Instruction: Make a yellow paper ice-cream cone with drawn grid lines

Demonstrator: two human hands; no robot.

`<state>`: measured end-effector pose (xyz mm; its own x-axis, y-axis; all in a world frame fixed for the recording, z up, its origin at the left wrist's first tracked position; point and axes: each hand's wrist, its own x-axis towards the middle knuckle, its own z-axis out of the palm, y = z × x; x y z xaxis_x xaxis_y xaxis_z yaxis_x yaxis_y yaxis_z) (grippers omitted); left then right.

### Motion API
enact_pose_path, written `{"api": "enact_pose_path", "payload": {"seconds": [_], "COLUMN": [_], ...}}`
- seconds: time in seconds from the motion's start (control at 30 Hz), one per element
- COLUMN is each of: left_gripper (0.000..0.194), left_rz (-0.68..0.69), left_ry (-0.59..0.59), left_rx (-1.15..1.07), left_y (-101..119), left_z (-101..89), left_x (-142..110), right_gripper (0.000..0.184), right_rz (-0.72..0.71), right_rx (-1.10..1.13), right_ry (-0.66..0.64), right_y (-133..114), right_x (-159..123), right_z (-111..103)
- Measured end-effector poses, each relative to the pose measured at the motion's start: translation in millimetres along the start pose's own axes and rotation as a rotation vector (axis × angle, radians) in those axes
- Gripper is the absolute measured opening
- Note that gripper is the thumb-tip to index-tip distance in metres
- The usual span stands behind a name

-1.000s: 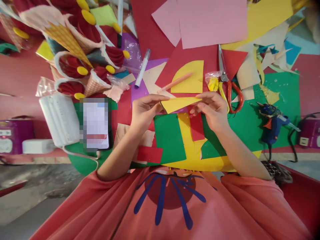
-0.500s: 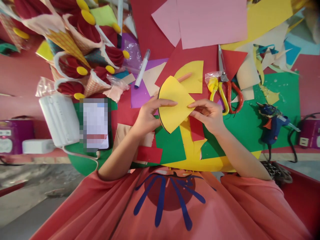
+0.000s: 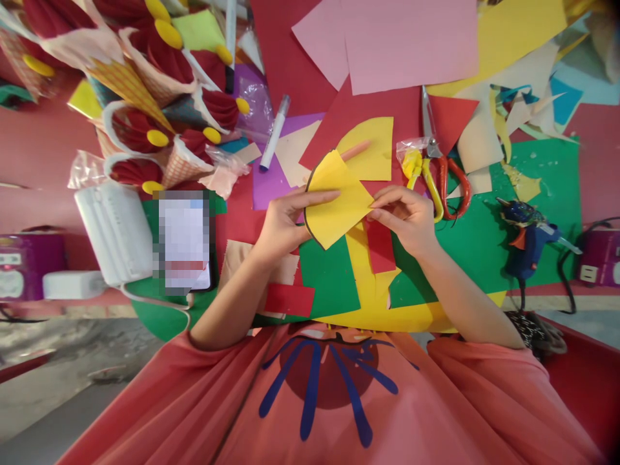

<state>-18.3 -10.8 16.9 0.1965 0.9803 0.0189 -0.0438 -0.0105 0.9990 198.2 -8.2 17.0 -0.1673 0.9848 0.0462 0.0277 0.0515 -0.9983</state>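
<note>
Between my hands is a yellow fan-shaped paper piece (image 3: 341,205) with a dark line along its curved left edge. My left hand (image 3: 285,223) grips that curved side, thumb underneath and one finger lying across the top. At the pointed right corner, the thumb and fingertips of my right hand (image 3: 404,216) pinch the paper. Beyond it lies a second yellow quarter-round piece (image 3: 378,145), partly covered by the held one. Scissors (image 3: 431,148) with yellow and red handles rest right of these pieces, with a clear plastic wrapper around part of them.
Paper cones with red tops (image 3: 140,126) crowd the back left. A phone (image 3: 186,242) and a white power strip (image 3: 113,236) lie left. A marker (image 3: 275,132) is behind my left hand. A blue glue gun (image 3: 527,239) sits at right; pink sheets (image 3: 411,45) lie at the back.
The held yellow paper has tilted and shifted slightly left and looks narrower. My right fingertips have moved a little onto its pointed corner. The things on the table stay where they were.
</note>
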Motion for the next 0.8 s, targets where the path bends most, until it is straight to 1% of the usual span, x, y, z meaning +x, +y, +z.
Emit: {"api": "enact_pose_path", "payload": {"seconds": [0.13, 0.23, 0.3, 0.33, 0.4, 0.47, 0.5, 0.67, 0.8], "left_gripper": [0.032, 0.042, 0.044, 0.041, 0.029, 0.016, 0.015, 0.025, 0.030], "left_rz": [-0.001, 0.012, 0.034, 0.053, 0.091, 0.104, 0.103, 0.053, -0.032], "left_ry": [-0.026, -0.050, -0.029, -0.015, 0.015, 0.037, 0.051, 0.112, 0.095], "left_rx": [-0.031, -0.013, 0.017, 0.028, 0.028, 0.017, 0.010, -0.071, -0.130], "left_y": [-3, -3, -3, -3, -4, -6, -7, -15, -17], "left_z": [-1.5, -4.1, -5.6, -6.1, -6.2, -5.3, -4.6, -2.6, -2.6], "left_x": [2, 4, 5, 5, 5, 5, 5, 7, 8], "right_gripper": [0.022, 0.019, 0.019, 0.018, 0.017, 0.018, 0.019, 0.021, 0.017], "right_rz": [-0.016, -0.036, -0.032, -0.030, -0.034, -0.041, -0.039, -0.033, -0.083], "right_rx": [-0.044, -0.087, -0.101, -0.105, -0.121, -0.149, -0.162, -0.180, -0.201], "right_ry": [-0.031, -0.066, -0.095, -0.110, -0.131, -0.126, -0.116, -0.095, -0.069], "right_y": [2, 3, 3, 2, 1, 0, 0, -2, -3], "right_x": [0, 0, 0, 0, 0, 1, 1, 2, 1], "right_z": [-2, -4, -5, -6, -6, -6, -6, -6, -5]}}
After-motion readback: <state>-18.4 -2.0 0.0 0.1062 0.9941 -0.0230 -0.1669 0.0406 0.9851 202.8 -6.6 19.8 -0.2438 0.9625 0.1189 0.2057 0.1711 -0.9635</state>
